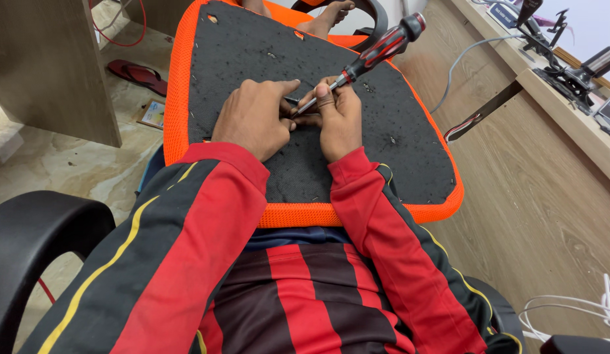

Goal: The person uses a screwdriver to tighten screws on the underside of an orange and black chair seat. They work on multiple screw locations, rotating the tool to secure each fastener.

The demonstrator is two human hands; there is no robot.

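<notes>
Fingers [331, 98] of the right hand [339, 124] close around the metal shaft of a screwdriver [367, 58], near its tip; the red-and-black handle rises up and to the right, clear of the hand. Fingers of the left hand [254, 119] curl inward, thumb and forefinger pinched beside the screwdriver tip on something too small to identify. Both hands meet at the middle of a seat cushion [252, 59], where the two sets of knuckles nearly touch.

The seat cushion lies underside up across the person's lap: a black fabric panel dotted with small staples, bordered by an orange mesh rim [298, 215]. The screwdriver tip presses against the black panel between the two hands.

Sleeves [206, 216] striped red and black with a yellow line cover both forearms. A black chair armrest [36, 226] curves at lower left. A wooden desk [547, 196] runs along the right side, with a grey cable [459, 62] hanging at its edge and white cables [580, 308] at lower right. A red sandal [137, 75] lies on the tiled floor [62, 170] at upper left, near a small card [153, 113]. A bare foot [328, 16] shows beyond the cushion's far edge.
</notes>
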